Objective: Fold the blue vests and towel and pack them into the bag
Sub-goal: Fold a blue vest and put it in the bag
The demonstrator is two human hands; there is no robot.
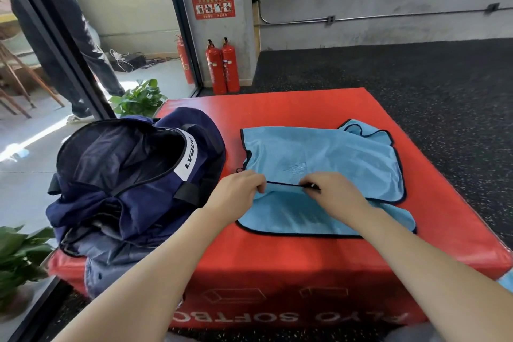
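Both hands pinch the black-trimmed hem of the light-blue mesh vest (319, 158) on the red soft plyo box (277, 266): left hand (238, 191), right hand (333, 194). Best keep the hem taut, fold square. Navy duffel bag (133, 175) sits unzipped just left.

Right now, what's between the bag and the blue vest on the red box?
In the head view, only a bare strip of the red box top separates the navy bag from the blue vest; nearer the camera, the left hand crosses it.

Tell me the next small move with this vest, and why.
Probably carry the pinched edge away from you to fold the blue vest over. Both the left hand and right hand pinch its black-trimmed edge, and it lies flat on the red box.
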